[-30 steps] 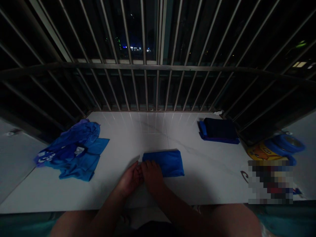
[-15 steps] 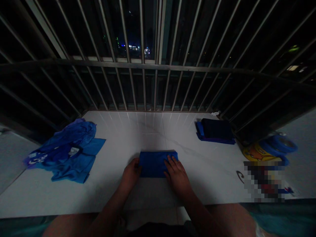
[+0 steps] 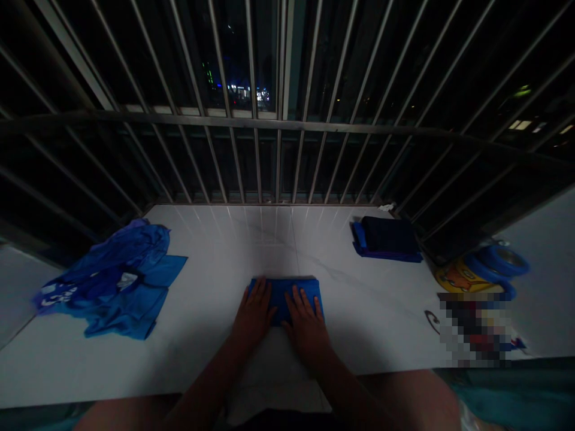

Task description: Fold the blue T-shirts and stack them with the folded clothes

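Two spread hands, left hand [image 3: 254, 314] and right hand [image 3: 306, 326], rest atop the folded blue cloth [image 3: 281, 293].

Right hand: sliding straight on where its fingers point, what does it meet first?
The right hand would first reach the far fold of the blue cloth under it; beyond, probably the metal window bars, though depth is unclear.

Worktop, white tile [image 3: 215, 239]: crumpled blue garments [image 3: 108, 281], left; folded navy stack [image 3: 387, 238], right. Blue rolls [image 3: 498, 261], far right. Steel window bars [image 3: 287, 125] behind.
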`<action>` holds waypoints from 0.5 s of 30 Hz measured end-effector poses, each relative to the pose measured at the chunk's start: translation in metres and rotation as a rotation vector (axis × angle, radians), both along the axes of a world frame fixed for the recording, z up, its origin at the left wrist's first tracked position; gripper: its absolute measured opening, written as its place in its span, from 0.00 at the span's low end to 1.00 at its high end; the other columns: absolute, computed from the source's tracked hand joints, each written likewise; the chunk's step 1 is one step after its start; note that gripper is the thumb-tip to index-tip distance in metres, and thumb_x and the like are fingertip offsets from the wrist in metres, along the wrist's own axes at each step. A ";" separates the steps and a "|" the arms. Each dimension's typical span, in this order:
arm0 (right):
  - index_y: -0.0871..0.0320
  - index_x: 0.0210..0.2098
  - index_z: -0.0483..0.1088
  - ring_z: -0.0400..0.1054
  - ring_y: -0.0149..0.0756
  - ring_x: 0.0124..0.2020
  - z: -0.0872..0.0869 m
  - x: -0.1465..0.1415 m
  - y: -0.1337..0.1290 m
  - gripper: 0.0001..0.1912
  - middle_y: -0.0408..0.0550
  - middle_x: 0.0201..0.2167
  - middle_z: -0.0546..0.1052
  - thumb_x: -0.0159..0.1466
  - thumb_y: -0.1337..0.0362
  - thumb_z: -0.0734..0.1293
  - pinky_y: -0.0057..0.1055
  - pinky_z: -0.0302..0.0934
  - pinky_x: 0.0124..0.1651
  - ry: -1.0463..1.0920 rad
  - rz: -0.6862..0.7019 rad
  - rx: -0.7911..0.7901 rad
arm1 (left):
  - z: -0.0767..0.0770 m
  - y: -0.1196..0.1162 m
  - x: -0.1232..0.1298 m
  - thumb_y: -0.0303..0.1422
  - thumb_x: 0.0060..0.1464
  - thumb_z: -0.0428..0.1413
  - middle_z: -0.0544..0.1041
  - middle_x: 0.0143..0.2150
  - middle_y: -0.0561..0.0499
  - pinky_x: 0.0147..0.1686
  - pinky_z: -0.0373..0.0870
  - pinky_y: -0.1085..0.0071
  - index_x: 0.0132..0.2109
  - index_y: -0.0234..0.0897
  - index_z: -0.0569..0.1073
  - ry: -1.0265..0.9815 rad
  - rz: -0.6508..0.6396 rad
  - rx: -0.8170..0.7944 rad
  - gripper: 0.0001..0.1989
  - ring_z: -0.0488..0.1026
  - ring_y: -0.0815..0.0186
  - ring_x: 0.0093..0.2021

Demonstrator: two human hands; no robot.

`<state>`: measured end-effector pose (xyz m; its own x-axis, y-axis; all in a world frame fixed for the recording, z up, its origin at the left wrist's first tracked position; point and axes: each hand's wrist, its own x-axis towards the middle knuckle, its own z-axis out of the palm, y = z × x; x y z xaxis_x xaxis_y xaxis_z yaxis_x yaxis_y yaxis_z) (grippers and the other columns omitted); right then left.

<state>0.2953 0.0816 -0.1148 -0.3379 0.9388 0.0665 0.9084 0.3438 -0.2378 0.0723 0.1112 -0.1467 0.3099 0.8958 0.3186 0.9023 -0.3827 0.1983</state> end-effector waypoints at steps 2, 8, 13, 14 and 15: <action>0.48 0.83 0.54 0.47 0.55 0.84 -0.003 0.003 0.001 0.37 0.53 0.84 0.51 0.79 0.52 0.64 0.65 0.42 0.82 0.024 0.049 0.004 | -0.014 -0.021 -0.002 0.39 0.74 0.52 0.58 0.83 0.32 0.76 0.64 0.37 0.84 0.35 0.50 -0.023 0.014 0.008 0.39 0.58 0.42 0.82; 0.61 0.73 0.68 0.69 0.58 0.72 0.005 0.030 0.020 0.28 0.69 0.74 0.71 0.80 0.56 0.61 0.60 0.64 0.72 0.137 -0.270 0.119 | -0.017 -0.075 -0.005 0.40 0.75 0.52 0.48 0.86 0.34 0.72 0.70 0.40 0.86 0.39 0.33 -0.097 0.096 0.005 0.46 0.49 0.40 0.85; 0.64 0.63 0.74 0.83 0.59 0.53 0.025 0.043 0.050 0.30 0.69 0.53 0.85 0.71 0.49 0.72 0.47 0.75 0.55 0.312 -0.510 -0.178 | -0.014 -0.071 -0.012 0.41 0.75 0.52 0.53 0.85 0.34 0.73 0.69 0.42 0.86 0.37 0.35 -0.071 0.052 -0.013 0.46 0.54 0.42 0.83; 0.61 0.59 0.77 0.83 0.57 0.53 0.030 0.046 0.054 0.26 0.64 0.51 0.86 0.70 0.49 0.72 0.45 0.75 0.55 0.382 -0.488 -0.295 | -0.015 -0.068 -0.016 0.41 0.75 0.52 0.55 0.85 0.35 0.74 0.68 0.41 0.86 0.38 0.37 -0.058 0.045 -0.015 0.45 0.56 0.42 0.83; 0.58 0.55 0.80 0.83 0.55 0.54 0.035 0.049 0.058 0.23 0.61 0.50 0.87 0.69 0.49 0.72 0.44 0.75 0.56 0.463 -0.450 -0.397 | -0.016 -0.064 -0.022 0.41 0.75 0.52 0.57 0.84 0.35 0.75 0.66 0.41 0.86 0.39 0.39 -0.044 0.042 -0.016 0.44 0.59 0.43 0.82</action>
<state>0.3446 0.1393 -0.0798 0.0642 0.9626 -0.2631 0.7181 -0.2276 -0.6577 0.0503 0.0471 -0.1631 0.2577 0.9130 0.3164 0.9079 -0.3408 0.2440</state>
